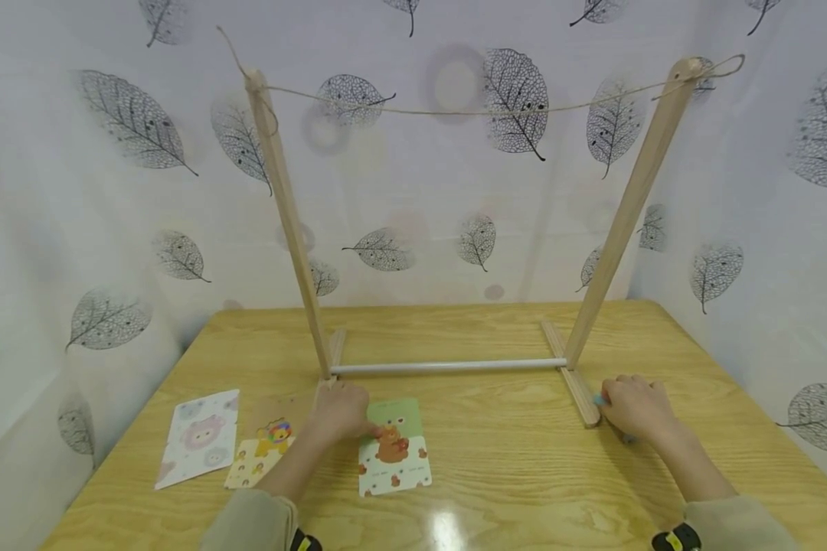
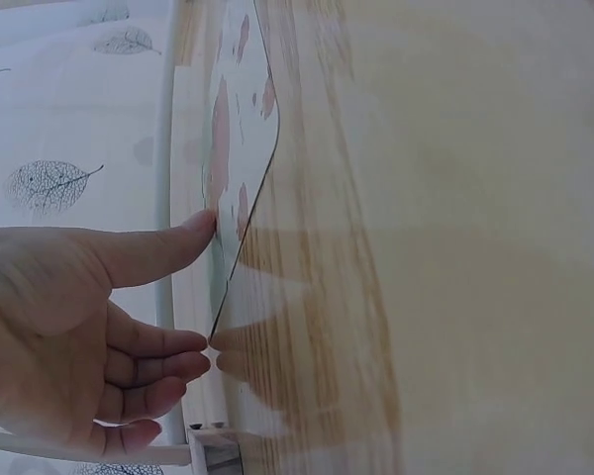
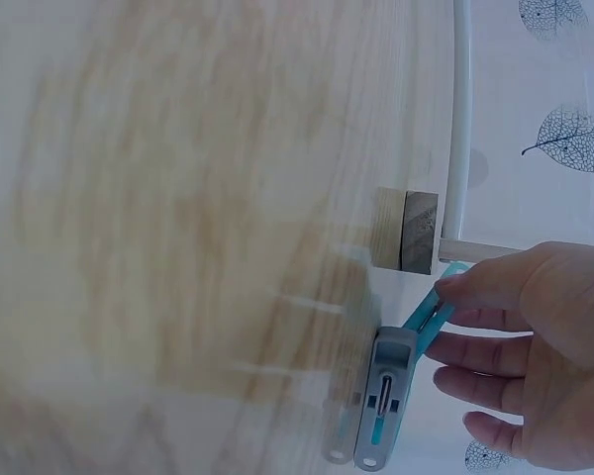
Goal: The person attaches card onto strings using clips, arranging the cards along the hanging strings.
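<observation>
A green and white card with a brown bear (image 1: 393, 446) lies on the table in front of my left hand (image 1: 342, 409). The left thumb (image 2: 196, 226) reaches over and touches its face, while the index fingertip meets its edge near a corner. The other left fingers are loosely bent and hold nothing. My right hand (image 1: 639, 409) is just outside the frame's right foot. Its thumb and forefinger pinch the teal handles of a grey and teal clothespin (image 3: 386, 381), whose grey end points down close over the tabletop.
Left of the bear card lie a lion card (image 1: 273, 438) and a white card with a pink animal (image 1: 203, 433). A wooden frame has two posts (image 1: 286, 203), a white crossbar (image 1: 448, 367) and a string (image 1: 455, 113) across its top. Leaf-printed curtain (image 1: 413, 176) surrounds the table (image 1: 496, 451).
</observation>
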A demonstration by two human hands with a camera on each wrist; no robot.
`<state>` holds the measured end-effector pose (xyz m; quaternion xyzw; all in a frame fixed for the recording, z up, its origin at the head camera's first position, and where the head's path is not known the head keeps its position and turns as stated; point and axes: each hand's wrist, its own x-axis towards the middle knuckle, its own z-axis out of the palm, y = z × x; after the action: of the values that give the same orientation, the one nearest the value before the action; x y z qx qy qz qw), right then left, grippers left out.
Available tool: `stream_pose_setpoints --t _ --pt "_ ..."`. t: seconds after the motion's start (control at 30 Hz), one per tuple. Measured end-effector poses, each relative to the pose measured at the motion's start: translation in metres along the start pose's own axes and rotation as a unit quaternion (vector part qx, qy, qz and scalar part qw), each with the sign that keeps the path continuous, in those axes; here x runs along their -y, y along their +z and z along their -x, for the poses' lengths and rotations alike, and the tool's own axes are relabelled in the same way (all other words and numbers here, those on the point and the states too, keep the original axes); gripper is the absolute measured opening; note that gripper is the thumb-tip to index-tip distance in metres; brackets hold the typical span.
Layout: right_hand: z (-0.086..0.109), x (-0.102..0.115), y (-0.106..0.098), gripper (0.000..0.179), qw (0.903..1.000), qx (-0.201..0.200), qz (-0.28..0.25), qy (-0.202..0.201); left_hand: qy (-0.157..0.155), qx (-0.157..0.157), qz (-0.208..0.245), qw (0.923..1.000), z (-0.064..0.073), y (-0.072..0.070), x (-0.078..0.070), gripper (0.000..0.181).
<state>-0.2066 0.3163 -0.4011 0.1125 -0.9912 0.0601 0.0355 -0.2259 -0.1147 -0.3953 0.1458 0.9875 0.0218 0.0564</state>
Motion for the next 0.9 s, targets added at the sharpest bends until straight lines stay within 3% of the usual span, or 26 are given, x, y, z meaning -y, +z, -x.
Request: stream_pose_setpoints --t 0.3,0.5,0.9 --pt "-0.002 0.002 0.000 0.016 0.9996 -0.028 0.005 0.003 -0.015 0.016 0.050 0.9985 0.000 -0.001 -0.001 0.045" --pt "-0.004 0.005 -0.002 0.008 0.9973 -0.071 0.015 -0.005 -0.019 0.017 0.051 0.9984 -0.002 0.001 -0.002 0.045" --pt "-0.007 0.016 -0.008 0.022 0.9945 -0.102 0.014 -0.014 -0.023 0.025 0.055 0.9979 -0.004 0.001 0.002 0.045"
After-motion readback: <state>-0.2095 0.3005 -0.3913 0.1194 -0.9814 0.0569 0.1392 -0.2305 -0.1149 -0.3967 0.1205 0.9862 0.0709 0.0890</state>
